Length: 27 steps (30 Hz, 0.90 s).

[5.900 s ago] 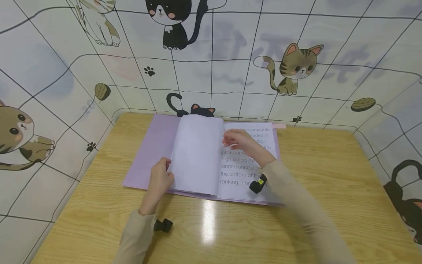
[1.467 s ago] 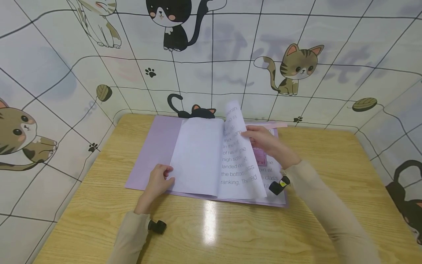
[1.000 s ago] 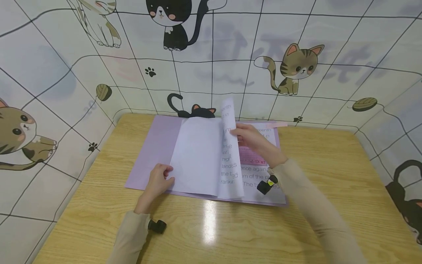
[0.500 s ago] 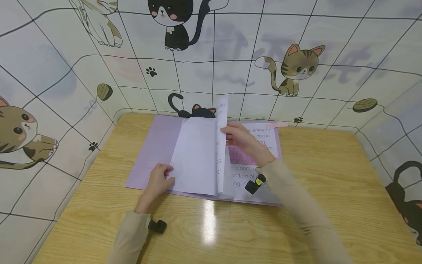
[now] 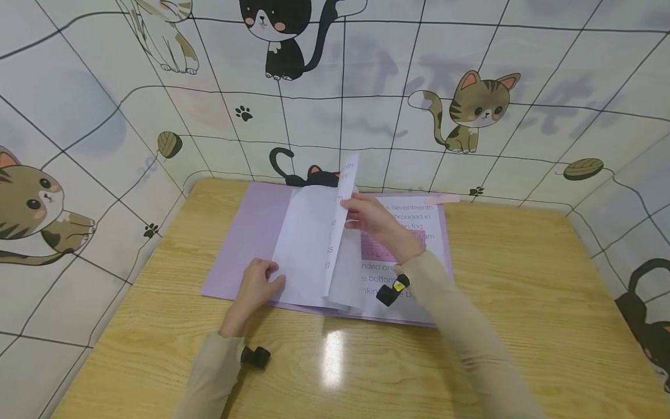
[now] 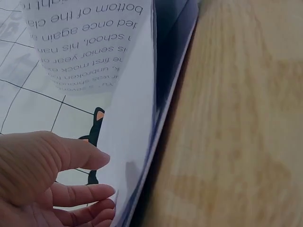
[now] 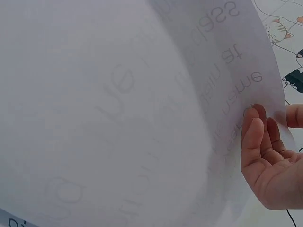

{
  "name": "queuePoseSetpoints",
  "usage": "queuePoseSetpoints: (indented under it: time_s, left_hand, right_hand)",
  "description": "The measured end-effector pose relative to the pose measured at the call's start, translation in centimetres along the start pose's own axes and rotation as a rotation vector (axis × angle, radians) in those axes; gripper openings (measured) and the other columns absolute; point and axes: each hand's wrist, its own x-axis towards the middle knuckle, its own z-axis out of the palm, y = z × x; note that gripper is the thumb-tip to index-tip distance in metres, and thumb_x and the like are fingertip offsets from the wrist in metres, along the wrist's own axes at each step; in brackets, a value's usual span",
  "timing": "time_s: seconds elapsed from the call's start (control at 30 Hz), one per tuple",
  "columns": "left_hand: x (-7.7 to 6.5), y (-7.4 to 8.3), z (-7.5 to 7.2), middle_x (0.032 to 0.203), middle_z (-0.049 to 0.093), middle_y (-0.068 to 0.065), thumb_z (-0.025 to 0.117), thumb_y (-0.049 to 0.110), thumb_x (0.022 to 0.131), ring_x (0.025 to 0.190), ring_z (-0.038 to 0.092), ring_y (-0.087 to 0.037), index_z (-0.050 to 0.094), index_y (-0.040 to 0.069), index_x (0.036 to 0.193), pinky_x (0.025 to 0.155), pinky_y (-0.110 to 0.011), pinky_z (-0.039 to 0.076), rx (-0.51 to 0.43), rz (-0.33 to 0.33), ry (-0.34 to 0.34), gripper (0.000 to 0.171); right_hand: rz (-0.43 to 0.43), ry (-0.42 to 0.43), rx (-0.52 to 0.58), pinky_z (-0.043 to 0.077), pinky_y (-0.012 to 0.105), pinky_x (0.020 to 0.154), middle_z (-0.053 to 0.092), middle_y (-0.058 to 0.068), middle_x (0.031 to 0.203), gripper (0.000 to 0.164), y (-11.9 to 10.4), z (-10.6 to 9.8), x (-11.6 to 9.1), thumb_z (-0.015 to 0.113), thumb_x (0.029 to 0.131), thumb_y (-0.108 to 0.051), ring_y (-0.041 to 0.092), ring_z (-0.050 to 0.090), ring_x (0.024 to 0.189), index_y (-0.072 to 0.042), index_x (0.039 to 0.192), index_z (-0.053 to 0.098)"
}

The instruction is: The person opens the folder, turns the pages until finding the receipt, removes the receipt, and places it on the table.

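A purple-covered book point(image 5: 246, 233) lies spread on the table. My right hand point(image 5: 379, 224) pinches the outer edge of a printed page point(image 5: 335, 250), which stands curled up over the spine and leans left. In the right wrist view this page point(image 7: 118, 104) fills most of the frame, its lettering showing through reversed. At the left side my left hand point(image 5: 255, 286) rests with thumb and fingers apart, fingertips at the edge of the blank left page point(image 5: 300, 244). On the right page, partly behind my right hand, lies a pink gridded slip point(image 5: 378, 247).
A pink tab point(image 5: 444, 199) sticks out from the book's upper right corner. The wooden table point(image 5: 335, 372) ends at a wall point(image 5: 366, 122) covered with cat drawings. Black wrist cameras point(image 5: 255, 357) sit on both sleeves.
My right hand has taken hold of the printed page and carried it leftward past the spine, uncovering the pink slip and the text under it. My left hand stays near the left page edge.
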Motion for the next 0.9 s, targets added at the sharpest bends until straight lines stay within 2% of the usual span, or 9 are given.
queuePoseSetpoints:
  time_s: [0.23, 0.33, 0.47, 0.63, 0.77, 0.9]
  left_hand:
    - [0.2, 1.2, -0.4, 0.085, 0.06, -0.019, 0.069, 0.004, 0.078, 0.074, 0.054, -0.028, 0.063, -0.011, 0.094, 0.068, -0.038, 0.046, -0.032, 0.092, 0.06, 0.022]
    - [0.2, 2.2, -0.8, 0.087, 0.062, -0.021, 0.069, 0.004, 0.077, 0.074, 0.058, -0.029, 0.064, -0.01, 0.094, 0.068, -0.04, 0.049, -0.067, 0.142, 0.096, 0.022]
    - [0.2, 3.9, -1.5, 0.086, 0.064, -0.018, 0.069, 0.003, 0.078, 0.073, 0.06, -0.027, 0.064, -0.009, 0.094, 0.065, -0.036, 0.052, -0.128, 0.181, 0.125, 0.02]
    - [-0.1, 6.1, -2.3, 0.082, 0.065, -0.014, 0.068, 0.003, 0.08, 0.071, 0.061, -0.023, 0.065, -0.007, 0.092, 0.063, -0.033, 0.053, -0.195, 0.204, 0.16, 0.016]
    - [-0.4, 7.9, -2.9, 0.079, 0.065, -0.011, 0.068, 0.004, 0.08, 0.07, 0.061, -0.021, 0.066, -0.005, 0.091, 0.062, -0.032, 0.053, -0.241, 0.197, 0.194, 0.014]
    - [-0.8, 9.5, -3.2, 0.082, 0.064, -0.012, 0.071, 0.006, 0.078, 0.071, 0.06, -0.021, 0.064, -0.004, 0.094, 0.063, -0.033, 0.053, -0.277, 0.203, 0.216, 0.02]
  right_hand:
    - [0.005, 0.02, 0.017, 0.047, 0.025, 0.069, 0.065, 0.002, 0.087, 0.034, 0.1, 0.6, 0.5, 0.049, 0.093, -0.006, 0.013, 0.059, 0.075, 0.004, 0.125, 0.049]
    - [0.004, 0.026, 0.018, 0.046, 0.025, 0.07, 0.065, 0.001, 0.085, 0.031, 0.2, 0.9, 0.7, 0.049, 0.093, -0.006, 0.013, 0.058, 0.075, 0.003, 0.122, 0.051]
    - [0.006, 0.027, 0.009, 0.046, 0.027, 0.072, 0.065, 0.0, 0.084, 0.028, 0.2, 1.2, 1.0, 0.049, 0.093, -0.007, 0.013, 0.058, 0.076, 0.002, 0.119, 0.052]
    - [0.018, 0.035, 0.008, 0.046, 0.027, 0.072, 0.065, 0.0, 0.086, 0.028, 0.4, 1.5, 1.4, 0.05, 0.092, -0.008, 0.014, 0.059, 0.078, 0.001, 0.118, 0.053]
    - [0.033, 0.047, 0.016, 0.047, 0.026, 0.071, 0.065, 0.001, 0.086, 0.031, 0.5, 1.9, 1.8, 0.051, 0.091, -0.007, 0.014, 0.059, 0.079, 0.002, 0.121, 0.053]
    - [0.036, 0.056, 0.011, 0.047, 0.025, 0.07, 0.064, 0.0, 0.084, 0.033, 0.7, 2.4, 2.1, 0.051, 0.091, -0.007, 0.014, 0.06, 0.079, 0.004, 0.123, 0.051]
